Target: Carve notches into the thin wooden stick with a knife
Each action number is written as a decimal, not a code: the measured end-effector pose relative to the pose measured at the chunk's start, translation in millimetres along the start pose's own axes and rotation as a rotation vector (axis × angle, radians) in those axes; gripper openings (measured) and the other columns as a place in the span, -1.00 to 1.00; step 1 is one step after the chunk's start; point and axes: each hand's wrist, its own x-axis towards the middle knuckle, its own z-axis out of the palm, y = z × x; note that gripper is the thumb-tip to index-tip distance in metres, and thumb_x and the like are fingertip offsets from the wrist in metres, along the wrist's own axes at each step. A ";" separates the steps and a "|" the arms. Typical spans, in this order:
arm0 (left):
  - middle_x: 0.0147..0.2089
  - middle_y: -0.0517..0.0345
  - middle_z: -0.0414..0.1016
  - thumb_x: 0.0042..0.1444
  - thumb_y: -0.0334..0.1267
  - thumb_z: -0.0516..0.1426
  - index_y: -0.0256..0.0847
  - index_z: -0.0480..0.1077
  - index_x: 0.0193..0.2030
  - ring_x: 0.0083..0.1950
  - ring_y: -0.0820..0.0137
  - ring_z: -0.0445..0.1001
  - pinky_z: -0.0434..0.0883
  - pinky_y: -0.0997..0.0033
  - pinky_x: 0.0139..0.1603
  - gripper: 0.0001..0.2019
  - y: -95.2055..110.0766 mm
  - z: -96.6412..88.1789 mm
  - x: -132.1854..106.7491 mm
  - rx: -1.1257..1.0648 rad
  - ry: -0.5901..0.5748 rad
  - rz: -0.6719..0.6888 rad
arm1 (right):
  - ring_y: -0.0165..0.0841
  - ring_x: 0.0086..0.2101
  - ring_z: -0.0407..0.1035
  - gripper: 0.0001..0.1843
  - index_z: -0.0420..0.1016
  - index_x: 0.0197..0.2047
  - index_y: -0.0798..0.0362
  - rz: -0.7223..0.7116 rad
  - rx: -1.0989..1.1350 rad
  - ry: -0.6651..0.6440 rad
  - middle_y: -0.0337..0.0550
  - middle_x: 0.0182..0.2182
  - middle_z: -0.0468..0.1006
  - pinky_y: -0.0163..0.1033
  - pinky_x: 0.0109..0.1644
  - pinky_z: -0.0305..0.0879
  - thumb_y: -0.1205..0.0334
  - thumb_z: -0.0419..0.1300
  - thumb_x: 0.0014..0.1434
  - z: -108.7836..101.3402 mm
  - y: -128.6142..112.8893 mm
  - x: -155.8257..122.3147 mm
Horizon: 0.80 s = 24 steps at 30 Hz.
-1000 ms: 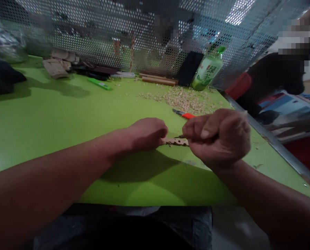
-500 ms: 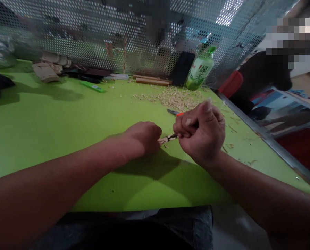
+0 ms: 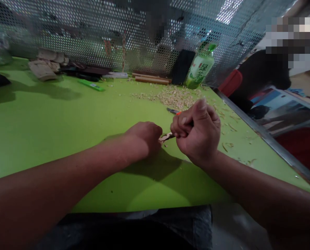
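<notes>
My left hand (image 3: 144,137) rests on the green table (image 3: 53,118), its fingers closed round one end of a small pale wooden piece (image 3: 165,137). My right hand (image 3: 198,130) is a fist just to the right, thumb up, gripping a thin dark blade tool whose tip meets the wooden piece. Most of the tool is hidden inside the fist. The two hands almost touch.
A heap of wood shavings (image 3: 177,97) lies behind my hands, with an orange-handled knife (image 3: 174,111) beside it. At the back stand a green drink bottle (image 3: 200,67), a dark phone (image 3: 181,66), wooden sticks (image 3: 151,79), a green cutter (image 3: 91,85) and wooden parts (image 3: 44,66). A perforated metal screen (image 3: 92,31) closes the back.
My right hand has pulled in toward the left hand and turned thumb-up, covering more of the wooden piece. The left hand stays planted on the table.
</notes>
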 end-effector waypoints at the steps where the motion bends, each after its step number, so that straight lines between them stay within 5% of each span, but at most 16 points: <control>1: -0.29 -0.06 0.56 0.13 -0.20 0.07 -0.22 0.54 -0.19 -0.27 0.24 0.50 0.36 0.31 -0.26 -0.75 0.1 -0.2 -0.5 -0.003 0.000 -0.002 | -0.53 -0.74 -0.02 -0.49 0.22 -0.60 -0.01 -0.003 -0.005 0.003 -0.41 -0.74 0.01 -0.29 -0.67 -0.03 -0.14 0.16 0.24 0.7 -0.1 -0.5; 24: -0.41 0.00 0.51 0.12 -0.17 0.09 -0.18 0.55 -0.17 -0.39 0.33 0.45 0.32 0.38 -0.36 -0.74 -3.3 1.0 -4.9 -0.101 -0.011 -0.036 | -0.53 -0.70 0.02 -0.54 0.20 -0.58 0.00 -0.123 -0.040 -0.026 -0.38 -0.70 0.13 -0.32 -0.66 -0.03 -0.01 0.19 0.25 4.2 3.9 -11.2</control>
